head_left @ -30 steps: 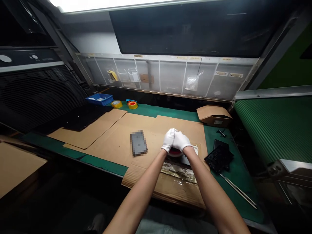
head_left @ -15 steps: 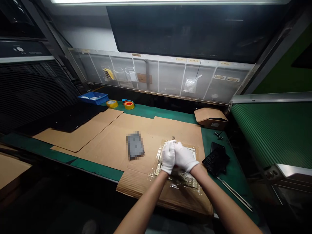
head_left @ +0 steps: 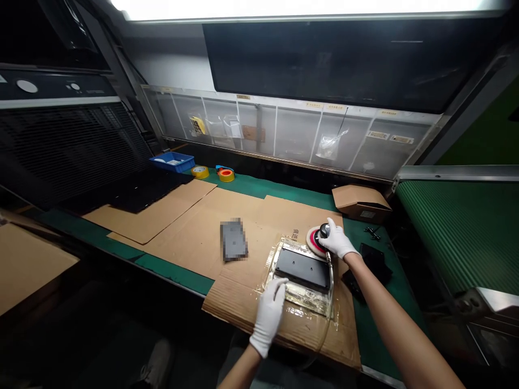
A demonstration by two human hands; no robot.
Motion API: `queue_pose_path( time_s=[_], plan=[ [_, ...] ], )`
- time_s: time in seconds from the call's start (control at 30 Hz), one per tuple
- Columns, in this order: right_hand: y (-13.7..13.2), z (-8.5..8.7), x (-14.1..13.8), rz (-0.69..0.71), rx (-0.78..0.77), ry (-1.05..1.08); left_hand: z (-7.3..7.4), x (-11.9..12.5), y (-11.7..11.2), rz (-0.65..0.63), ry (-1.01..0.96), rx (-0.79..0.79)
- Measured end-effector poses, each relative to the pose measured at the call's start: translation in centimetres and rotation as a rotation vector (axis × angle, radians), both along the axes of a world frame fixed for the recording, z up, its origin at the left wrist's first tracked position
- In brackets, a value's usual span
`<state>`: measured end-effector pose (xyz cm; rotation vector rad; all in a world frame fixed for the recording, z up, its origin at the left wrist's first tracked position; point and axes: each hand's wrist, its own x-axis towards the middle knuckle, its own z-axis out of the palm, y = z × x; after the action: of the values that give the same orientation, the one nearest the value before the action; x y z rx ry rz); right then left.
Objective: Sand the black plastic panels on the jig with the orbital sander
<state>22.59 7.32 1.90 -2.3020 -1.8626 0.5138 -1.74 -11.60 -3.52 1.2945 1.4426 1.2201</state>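
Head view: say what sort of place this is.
Probably a factory or workshop: what looks like a green conveyor belt, a polisher in the right hand, and cardboard sheets.

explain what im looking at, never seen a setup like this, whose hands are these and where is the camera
There is no robot here: these are one person's own hands in white gloves. The picture comes from a camera worn on that person's head, looking forward and down.

The right hand holds a round tool with a red and white disc; a hose hangs from it. The left hand is at the near edge of a flat black part; whether it touches is hard to tell.

That part lies over cardboard, with shiny strips beside it. Further left lies a grey item, its edges pixelated. Farther back are yellow tape rolls, a blue tray and a cardboard box.
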Motion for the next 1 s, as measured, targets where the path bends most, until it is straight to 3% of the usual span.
queue_pose_path(
  time_s=[0.1, 0.17, 0.23, 0.3, 0.43, 0.6, 0.73, 0.8, 0.87, 1.0],
  plan=[
    [-2.4, 1.7, -2.5, 0.087, 0.129, -0.23, -0.1, 2.4, -2.3, -0.134, -0.024, -0.01],
    [-4.4, 1.9, -5.0, 0.312, 0.182, -0.24, -0.2, 3.8, -3.4, -0.197, -0.025, -0.021],
    [-6.0, 1.2, -7.2, 0.549, 0.063, -0.141, -0.5, 4.3, -3.9, -0.22, -0.012, -0.027],
    [-6.9, 0.0, -8.4, 0.648, -0.08, -0.084, -0.8, 3.8, -3.9, -0.223, 0.001, -0.027],
    [-7.1, -0.4, -8.5, 0.63, -0.046, 0.004, -0.8, 1.5, -2.7, -0.144, -0.037, -0.063],
    [-8.6, 3.5, -9.8, 0.523, 0.09, 0.406, 1.1, 0.6, 0.3, -0.03, -0.419, -0.063],
    [-10.8, 6.5, -11.4, 0.497, 0.097, 0.564, 4.4, 0.7, 2.0, -0.127, -0.777, -0.177],
    [-11.7, 8.3, -10.2, 0.444, 0.094, 0.542, 6.2, 0.4, 2.2, -0.221, -0.948, -0.313],
    [-12.4, 10.5, -6.8, 0.383, 0.176, 0.502, 8.1, -0.1, 2.3, -0.267, -1.078, -0.388],
    [-13.8, 14.4, 4.1, 0.112, 0.482, 0.263, 11.4, -0.9, 2.3, -0.248, -1.12, -0.395]
  ],
)
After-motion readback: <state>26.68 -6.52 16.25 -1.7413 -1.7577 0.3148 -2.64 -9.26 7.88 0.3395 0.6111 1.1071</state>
